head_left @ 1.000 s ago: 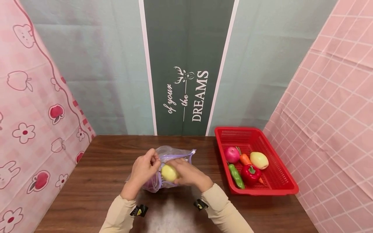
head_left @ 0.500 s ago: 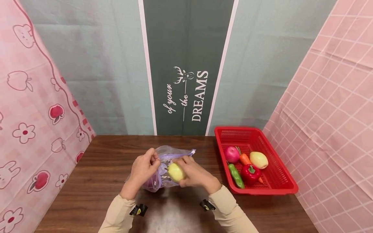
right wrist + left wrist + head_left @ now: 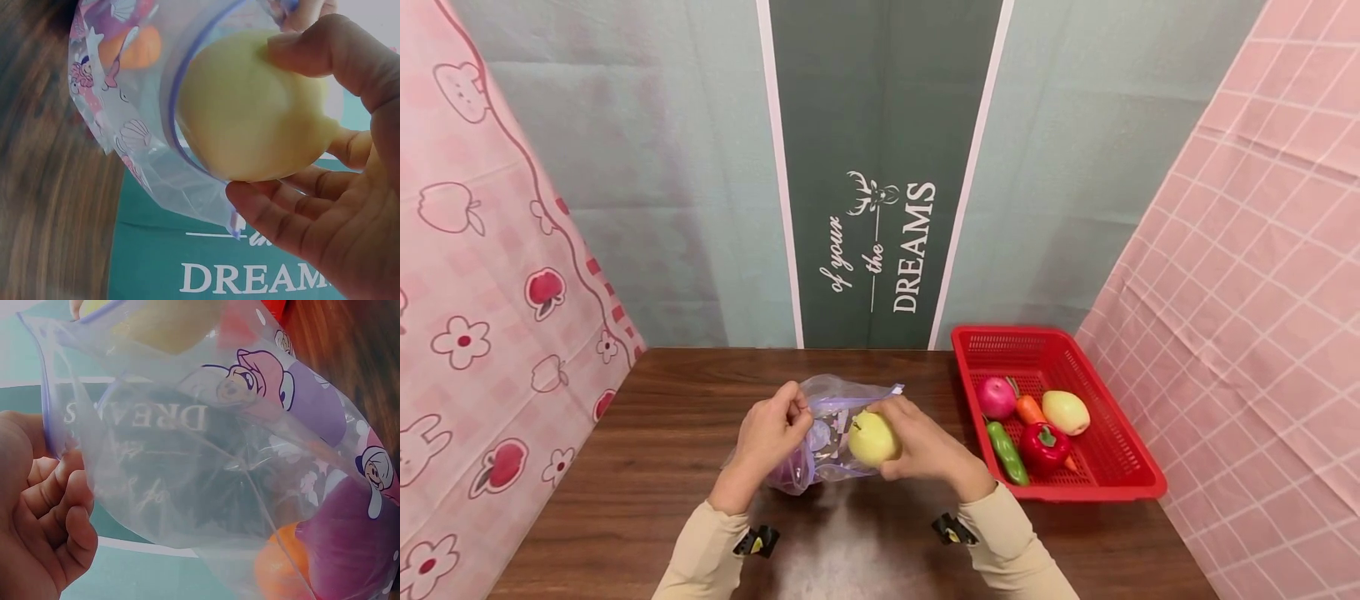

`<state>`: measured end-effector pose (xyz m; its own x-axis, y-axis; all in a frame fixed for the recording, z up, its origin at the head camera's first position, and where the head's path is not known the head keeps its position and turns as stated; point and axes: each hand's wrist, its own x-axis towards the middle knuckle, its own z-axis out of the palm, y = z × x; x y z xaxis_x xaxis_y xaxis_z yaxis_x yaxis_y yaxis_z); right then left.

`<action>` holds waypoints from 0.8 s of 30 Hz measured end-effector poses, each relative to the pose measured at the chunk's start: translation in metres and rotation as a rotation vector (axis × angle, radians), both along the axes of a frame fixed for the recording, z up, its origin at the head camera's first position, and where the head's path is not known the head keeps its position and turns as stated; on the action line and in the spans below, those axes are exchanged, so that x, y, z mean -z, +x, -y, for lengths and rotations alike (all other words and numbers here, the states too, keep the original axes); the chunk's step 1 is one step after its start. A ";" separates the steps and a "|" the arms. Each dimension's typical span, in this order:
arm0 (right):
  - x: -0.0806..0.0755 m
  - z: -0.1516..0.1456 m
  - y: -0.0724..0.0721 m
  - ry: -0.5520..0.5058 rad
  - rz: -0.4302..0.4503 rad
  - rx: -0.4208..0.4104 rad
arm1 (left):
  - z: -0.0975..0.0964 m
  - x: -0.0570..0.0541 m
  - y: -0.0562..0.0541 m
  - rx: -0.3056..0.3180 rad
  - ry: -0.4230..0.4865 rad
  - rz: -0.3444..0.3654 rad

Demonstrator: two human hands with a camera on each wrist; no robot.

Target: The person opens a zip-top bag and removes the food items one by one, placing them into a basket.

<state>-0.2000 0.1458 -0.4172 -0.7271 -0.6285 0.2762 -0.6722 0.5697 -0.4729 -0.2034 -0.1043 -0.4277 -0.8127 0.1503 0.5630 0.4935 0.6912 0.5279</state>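
Note:
A clear zip bag [image 3: 833, 388] with a purple rim and cartoon prints lies on the table, its mouth facing right. My left hand [image 3: 772, 429] pinches the rim near the mouth. With curled fingers and thumb, my right hand [image 3: 928, 442] grips a yellow-green pear [image 3: 872, 439] at the bag's mouth; its stem points left. The right wrist view shows the pear [image 3: 250, 112] overlapping the purple rim [image 3: 173, 103]. Through the plastic in the left wrist view, a round purple item [image 3: 353, 540] and an orange item [image 3: 281, 562] sit inside the bag; their kinds are unclear.
To the right stands a red perforated basket [image 3: 1123, 433]. It holds a red bell pepper [image 3: 1047, 448], a carrot [image 3: 1031, 410], a green pod-like vegetable [image 3: 1007, 454], a round pink vegetable [image 3: 997, 398] and a pale yellow fruit [image 3: 1067, 413]. Printed cloths hang behind the wooden table [image 3: 677, 392].
My right hand has moved right with the pear, away from my left hand and toward the bag's right end. The left hand and the bag have stayed about where they were.

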 end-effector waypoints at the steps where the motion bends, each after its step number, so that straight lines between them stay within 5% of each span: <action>1: -0.001 -0.001 0.000 -0.008 0.001 0.003 | 0.000 0.000 0.000 0.000 0.000 0.003; 9: -0.007 -0.015 0.002 -0.052 0.025 0.022 | 0.002 0.002 0.000 -0.011 -0.002 0.007; 16: -0.010 -0.030 -0.001 -0.072 -0.054 -0.009 | 0.000 0.002 0.000 0.004 -0.005 0.003; 24: -0.011 -0.048 -0.005 -0.103 -0.036 0.064 | -0.002 0.003 0.000 0.006 -0.011 0.014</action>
<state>-0.2049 0.1938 -0.4060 -0.7531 -0.5480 0.3641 -0.6538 0.5615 -0.5071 -0.2033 -0.1026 -0.4310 -0.8197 0.1612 0.5496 0.4901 0.6939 0.5275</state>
